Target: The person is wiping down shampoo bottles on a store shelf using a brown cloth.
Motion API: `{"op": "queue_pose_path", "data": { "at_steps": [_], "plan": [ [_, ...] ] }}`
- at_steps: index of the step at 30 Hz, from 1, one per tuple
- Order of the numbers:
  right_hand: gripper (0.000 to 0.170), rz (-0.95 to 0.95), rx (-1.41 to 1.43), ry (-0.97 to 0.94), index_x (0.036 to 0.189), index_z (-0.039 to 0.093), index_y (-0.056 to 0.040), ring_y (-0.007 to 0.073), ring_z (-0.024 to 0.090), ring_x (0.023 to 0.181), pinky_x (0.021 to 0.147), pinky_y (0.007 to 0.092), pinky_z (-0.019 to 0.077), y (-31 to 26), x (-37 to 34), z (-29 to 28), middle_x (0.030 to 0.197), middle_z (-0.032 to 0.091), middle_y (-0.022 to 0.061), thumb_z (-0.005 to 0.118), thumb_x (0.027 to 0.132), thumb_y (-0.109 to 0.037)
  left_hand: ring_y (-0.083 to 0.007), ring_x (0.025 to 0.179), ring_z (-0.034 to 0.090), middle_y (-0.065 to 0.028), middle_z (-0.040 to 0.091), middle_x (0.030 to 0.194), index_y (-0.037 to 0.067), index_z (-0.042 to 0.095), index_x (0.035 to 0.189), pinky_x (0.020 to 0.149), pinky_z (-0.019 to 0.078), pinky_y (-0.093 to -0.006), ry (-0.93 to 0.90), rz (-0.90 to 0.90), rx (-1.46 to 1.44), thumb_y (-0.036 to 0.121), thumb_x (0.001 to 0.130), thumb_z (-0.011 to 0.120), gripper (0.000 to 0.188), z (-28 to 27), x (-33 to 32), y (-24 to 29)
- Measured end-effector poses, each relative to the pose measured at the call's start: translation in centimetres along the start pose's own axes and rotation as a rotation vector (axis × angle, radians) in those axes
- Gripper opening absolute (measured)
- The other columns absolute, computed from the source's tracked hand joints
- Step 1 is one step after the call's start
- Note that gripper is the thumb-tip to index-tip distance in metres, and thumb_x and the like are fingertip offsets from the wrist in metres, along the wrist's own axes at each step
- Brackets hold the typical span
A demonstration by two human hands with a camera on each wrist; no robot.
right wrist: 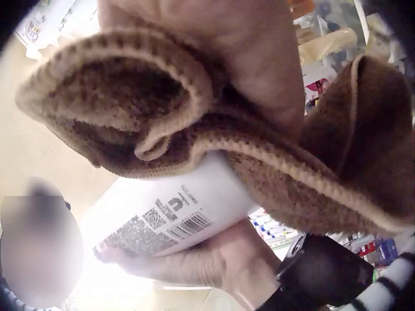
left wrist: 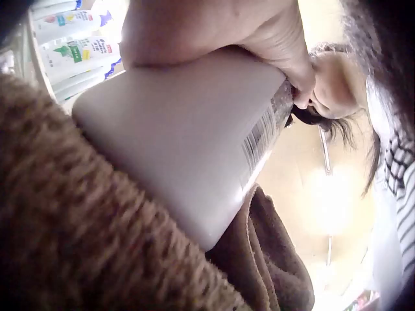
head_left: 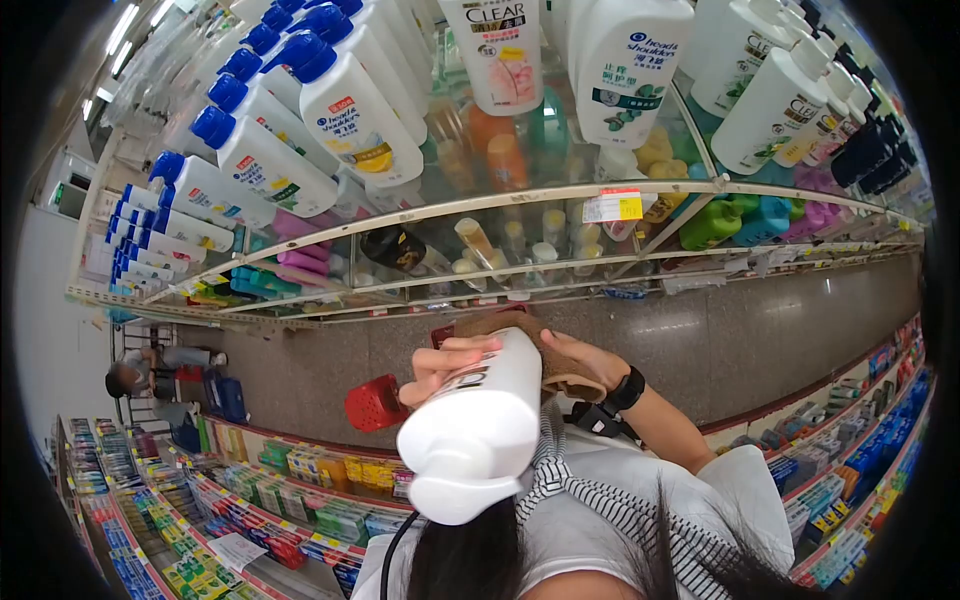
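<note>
A white pump bottle [head_left: 490, 400] is tilted in front of the chest, its pump head towards the wearer and its base against a brown cloth [head_left: 570, 385]. My left hand [head_left: 440, 370] grips the bottle, fingers curled over its labelled side; the left wrist view shows this hand [left wrist: 220, 32] across the bottle [left wrist: 168, 129], beside a barcode. On the right, my right hand [head_left: 590, 362] holds the cloth at the base, thumb on top and other fingers mostly hidden. In the right wrist view, the cloth [right wrist: 279, 175] lies bunched between this hand [right wrist: 253, 58] and the bottle [right wrist: 214, 188].
Glass shelves [head_left: 420, 210] with rows of shampoo bottles [head_left: 360, 130] stand ahead. Lower shelves of boxed goods [head_left: 340, 470] run behind the wearer on both sides. A red basket [head_left: 375, 403] is to the left of the bottle; a person [head_left: 150, 370] is farther down the aisle.
</note>
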State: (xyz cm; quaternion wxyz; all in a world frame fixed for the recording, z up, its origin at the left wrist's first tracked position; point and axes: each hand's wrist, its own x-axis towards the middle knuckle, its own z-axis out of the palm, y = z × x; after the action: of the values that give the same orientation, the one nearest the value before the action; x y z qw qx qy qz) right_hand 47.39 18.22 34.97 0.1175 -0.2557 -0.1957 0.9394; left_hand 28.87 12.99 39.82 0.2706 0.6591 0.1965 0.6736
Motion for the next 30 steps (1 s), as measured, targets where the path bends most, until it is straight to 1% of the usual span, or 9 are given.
{"op": "queue_pose_path", "data": {
  "at_steps": [3,4,9,15,18,23,25,27,30],
  "plan": [
    [0.061,-0.168,-0.06,0.042,0.127,0.034,-0.0026,0.0131,0.05,0.103,0.082,0.0271,0.0467,0.3,-0.5,0.2,0.116,0.049,0.0083,0.058,0.083,-0.038,-0.0402,0.097,0.053,-0.016,0.044,0.111,0.008,0.035,0.121,0.084,0.0454,-0.0494,0.136,0.101,-0.034,0.022,0.063,0.079,0.074,2.0,-0.4,-1.3],
    [0.06,-0.253,-0.157,-0.009,0.125,0.036,-0.002,0.014,0.052,0.101,0.082,0.0271,0.0466,0.3,0.0,-0.1,0.114,0.051,0.0082,0.06,0.082,-0.036,-0.0413,0.094,0.053,-0.0195,0.045,0.106,0.007,0.036,0.12,0.083,0.0462,-0.0521,0.111,0.092,-0.036,0.025,0.079,0.063,0.051,1.8,-0.7,-1.4],
    [0.059,-0.342,-0.304,0.049,0.122,0.04,-0.0014,0.0142,0.054,0.098,0.081,0.0262,0.0472,-0.3,0.2,0.1,0.11,0.053,0.0085,0.062,0.08,-0.038,-0.039,0.081,0.059,-0.0219,0.051,0.093,0.003,0.04,0.108,0.07,0.0535,-0.0463,0.242,0.239,-0.022,0.015,0.074,0.066,0.045,2.4,0.0,-1.8],
    [0.055,-0.002,0.103,-0.003,0.122,0.04,-0.0032,0.0121,0.054,0.096,0.078,0.0229,0.0475,0.8,0.6,-1.0,0.109,0.053,0.0071,0.057,0.083,-0.038,-0.0393,0.093,0.055,-0.0184,0.046,0.104,0.005,0.035,0.118,0.082,0.0489,-0.045,0.111,0.056,0.051,0.015,0.074,0.069,0.056,2.0,-0.6,-2.0],
    [0.051,-0.317,-0.125,0.034,0.118,0.044,-0.002,0.0117,0.056,0.09,0.077,0.0229,0.0468,0.5,0.9,-0.1,0.105,0.056,0.0064,0.061,0.082,-0.033,-0.0349,0.085,0.059,-0.0176,0.052,0.095,0.009,0.04,0.109,0.076,0.0522,-0.0447,0.14,0.028,0.169,0.012,0.074,0.066,0.043,2.2,-0.6,-2.0],
    [0.031,-0.434,-0.459,0.282,0.102,0.057,0.001,0.0122,0.057,0.082,0.074,0.0254,0.0459,0.2,1.4,-0.2,0.094,0.062,0.0067,0.066,0.078,-0.016,-0.0319,0.085,0.06,-0.0177,0.053,0.1,0.007,0.043,0.107,0.073,0.0539,-0.0423,0.192,-0.032,0.047,0.011,0.075,0.065,0.039,2.0,-1.9,-1.9],
    [0.026,-0.603,-0.738,0.358,0.097,0.059,0.0021,0.0128,0.057,0.081,0.072,0.0257,0.045,0.7,1.7,-0.3,0.09,0.064,0.0083,0.066,0.077,-0.012,-0.0268,0.099,0.057,-0.0191,0.045,0.124,0.003,0.044,0.118,0.076,0.0514,-0.0362,-0.026,-0.419,0.411,0.022,0.07,0.074,0.06,-1.1,-5.2,-1.1],
    [0.025,-0.689,-0.684,0.514,0.096,0.059,0.002,0.0125,0.057,0.079,0.071,0.0261,0.0454,0.7,1.8,-0.8,0.087,0.064,0.0095,0.065,0.076,-0.013,-0.0348,0.118,0.039,-0.0149,0.037,0.129,0.004,0.023,0.133,0.098,0.0336,-0.0489,0.186,-0.616,0.107,0.035,0.055,0.082,0.103,-1.4,-9.4,-1.2],
    [0.027,-0.738,-0.639,0.695,0.097,0.059,0.0013,0.0126,0.058,0.08,0.07,0.0265,0.0459,-1.5,1.8,-2.4,0.089,0.063,0.0079,0.065,0.079,-0.018,-0.0342,0.115,0.043,-0.0189,0.035,0.13,0.005,0.021,0.134,0.096,0.0374,-0.0485,0.478,-0.713,-0.398,0.051,0.054,0.077,0.108,-0.6,-7.4,-0.6]
  ]
}}
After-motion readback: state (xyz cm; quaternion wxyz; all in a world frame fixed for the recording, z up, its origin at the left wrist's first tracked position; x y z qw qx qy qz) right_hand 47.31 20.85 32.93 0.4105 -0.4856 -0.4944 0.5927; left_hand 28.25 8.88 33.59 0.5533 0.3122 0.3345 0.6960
